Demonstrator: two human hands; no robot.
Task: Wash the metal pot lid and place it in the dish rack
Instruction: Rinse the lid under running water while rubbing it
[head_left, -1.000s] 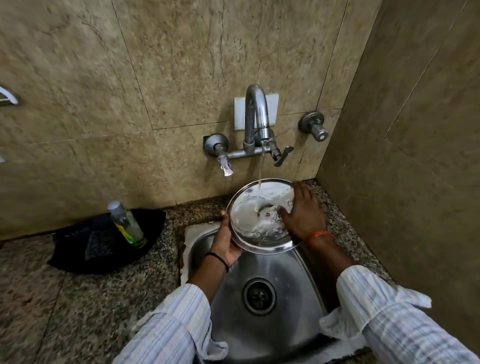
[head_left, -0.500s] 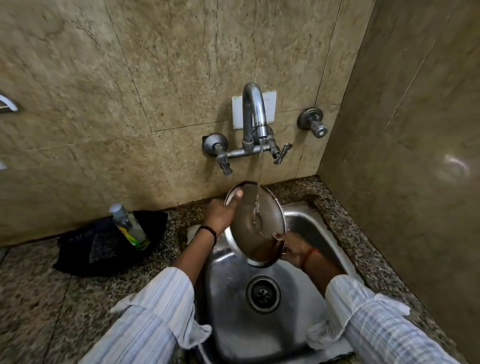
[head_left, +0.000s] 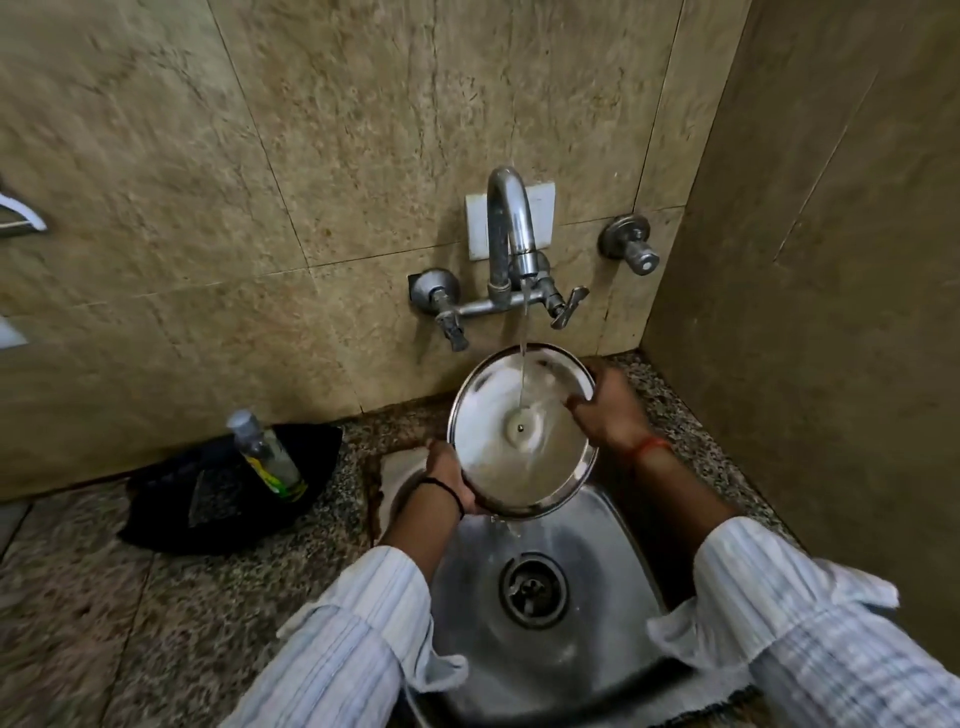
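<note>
A person's left hand grips the lower left rim of a round metal pot lid, fingers curled under its edge, while the right hand clasps the upper right rim, fingertips pressed on the lid's face. Held between both hands, the lid is tilted with its near edge lowest, just above the back of a stainless steel sink. A thin stream of water from the curved wall tap strikes the lid's face near its small central rivet and runs off the lower rim into the basin. The basin holds only water draining toward the round drain strainer. A black band circles the left wrist and an orange thread the right; both striped white sleeves are pushed back from the forearms. On the speckled granite counter left of the sink, a clear bottle with a yellow-green label leans in a shallow black tray; what else the tray holds cannot be made out. A separate valve projects from the beige tiled wall right of the tap.
</note>
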